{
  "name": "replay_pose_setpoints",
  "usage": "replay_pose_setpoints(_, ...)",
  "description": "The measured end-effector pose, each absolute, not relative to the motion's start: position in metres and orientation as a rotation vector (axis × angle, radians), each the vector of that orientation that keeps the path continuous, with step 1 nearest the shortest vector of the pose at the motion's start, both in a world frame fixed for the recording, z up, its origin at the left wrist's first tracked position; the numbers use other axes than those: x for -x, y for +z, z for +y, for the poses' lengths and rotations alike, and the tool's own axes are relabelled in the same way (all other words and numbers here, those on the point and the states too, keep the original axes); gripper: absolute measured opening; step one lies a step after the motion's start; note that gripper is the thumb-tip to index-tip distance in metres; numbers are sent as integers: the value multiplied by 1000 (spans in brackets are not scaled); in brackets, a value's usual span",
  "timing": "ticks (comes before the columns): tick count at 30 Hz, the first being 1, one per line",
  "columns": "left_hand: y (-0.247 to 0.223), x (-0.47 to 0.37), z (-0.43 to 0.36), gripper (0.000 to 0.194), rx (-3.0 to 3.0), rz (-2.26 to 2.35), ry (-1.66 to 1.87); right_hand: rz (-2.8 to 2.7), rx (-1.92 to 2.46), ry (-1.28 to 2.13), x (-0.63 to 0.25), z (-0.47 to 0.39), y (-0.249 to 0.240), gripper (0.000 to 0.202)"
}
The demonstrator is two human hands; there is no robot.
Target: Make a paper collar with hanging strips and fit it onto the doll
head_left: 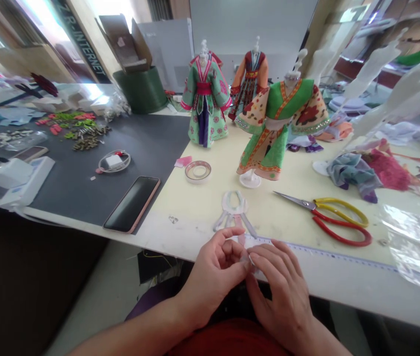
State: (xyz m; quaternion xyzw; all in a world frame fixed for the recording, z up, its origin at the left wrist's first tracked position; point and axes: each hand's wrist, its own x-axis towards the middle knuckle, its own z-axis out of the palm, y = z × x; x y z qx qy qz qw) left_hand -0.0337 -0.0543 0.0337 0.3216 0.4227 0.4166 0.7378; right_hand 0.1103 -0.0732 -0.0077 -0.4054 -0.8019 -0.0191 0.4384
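Along the near edge of the cream bench, the left hand pinches a small pale scrap; the right hand curls against it, its grip unclear. Just beyond, nearer the left, lies a collar-shaped piece, strips pointing handward

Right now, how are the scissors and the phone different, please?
The scissors have yellow and red handles; the phone has a dark screen and pink edge. The scissors taper to a point, while the phone is rectangular. The scissors lie beyond the right hand on the cream surface; the phone lies beyond the left hand. Both lie flat, untouched.
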Motion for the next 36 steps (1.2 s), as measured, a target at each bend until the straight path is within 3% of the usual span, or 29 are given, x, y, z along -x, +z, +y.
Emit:
replay_pose_setpoints(24, 29, 40, -54, 49, -707, 933, 794, -2079, 895, -119, -126, -71, 4, 21)
replay_pose_setpoints(36, 28, 47, -47, 32, -988, 1016, 739, -1641, 1320, 1006, -143, -56, 15, 11)
